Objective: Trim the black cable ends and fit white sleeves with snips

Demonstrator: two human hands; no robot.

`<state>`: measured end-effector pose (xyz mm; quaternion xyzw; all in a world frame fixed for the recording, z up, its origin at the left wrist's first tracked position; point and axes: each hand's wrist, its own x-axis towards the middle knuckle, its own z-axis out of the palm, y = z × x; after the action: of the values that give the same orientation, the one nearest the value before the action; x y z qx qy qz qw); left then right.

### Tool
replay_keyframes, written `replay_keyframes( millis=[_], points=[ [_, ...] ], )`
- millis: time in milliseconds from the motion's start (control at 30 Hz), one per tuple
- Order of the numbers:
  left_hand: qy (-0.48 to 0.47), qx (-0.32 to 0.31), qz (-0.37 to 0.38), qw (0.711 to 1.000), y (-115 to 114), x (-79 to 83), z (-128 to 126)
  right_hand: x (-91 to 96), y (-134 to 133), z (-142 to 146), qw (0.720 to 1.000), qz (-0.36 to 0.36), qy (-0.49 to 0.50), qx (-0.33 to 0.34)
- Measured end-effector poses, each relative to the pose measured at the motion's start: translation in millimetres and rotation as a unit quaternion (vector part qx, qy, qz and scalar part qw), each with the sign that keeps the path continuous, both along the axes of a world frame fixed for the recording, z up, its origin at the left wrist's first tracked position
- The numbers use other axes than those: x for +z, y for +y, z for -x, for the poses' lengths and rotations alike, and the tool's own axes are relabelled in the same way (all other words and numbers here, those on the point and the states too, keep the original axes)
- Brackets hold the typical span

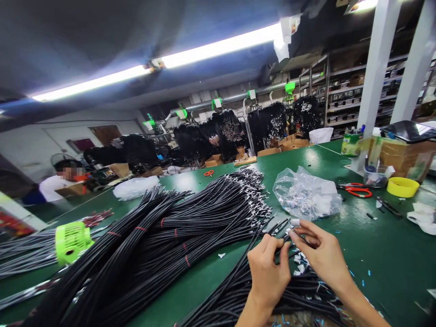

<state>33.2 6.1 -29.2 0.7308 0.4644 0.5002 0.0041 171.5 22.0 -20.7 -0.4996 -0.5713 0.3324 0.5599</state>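
My left hand is closed in a pinch on a thin black cable that runs down to the lower left. My right hand pinches the end of a black cable, fingertips close to the left hand's. Both hands hover over a loose pile of black cables at the near edge of the green table. A large heap of bundled black cables, tied with red bands and tipped with metal terminals, spreads to the left. A clear plastic bag of small white pieces lies just beyond my hands.
Red-handled scissors, a yellow dish and a small clear tub sit at the right. A green fan lies on the left. A person in white sits far left. Hanging cable bundles and shelves line the back.
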Motion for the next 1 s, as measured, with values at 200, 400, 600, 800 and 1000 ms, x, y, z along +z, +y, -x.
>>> replay_keyframes(
  millis=[200, 400, 600, 800, 1000],
  points=[
    [-0.021, -0.002, 0.015, 1.0, -1, 5.0, 1, -1.1, 1, -1, 0.998, -0.002, 0.062, 0.023],
    [-0.033, -0.007, 0.027, 0.999, -1, 6.7, 1, -2.8, -2, 0, 0.999, -0.012, 0.03, 0.032],
    [-0.006, -0.008, 0.023, 1.0, -1, 3.7, 1, -4.7, -3, -2, 0.998, -0.039, -0.049, 0.002],
    [-0.02, -0.01, 0.059, 0.998, -1, 2.6, 0, -2.5, -6, -1, 0.99, -0.091, -0.104, -0.001],
    [-0.087, -0.014, 0.138, 0.987, -1, 6.6, -1, -0.1, -10, 2, 0.984, -0.137, -0.104, 0.033]
  ],
)
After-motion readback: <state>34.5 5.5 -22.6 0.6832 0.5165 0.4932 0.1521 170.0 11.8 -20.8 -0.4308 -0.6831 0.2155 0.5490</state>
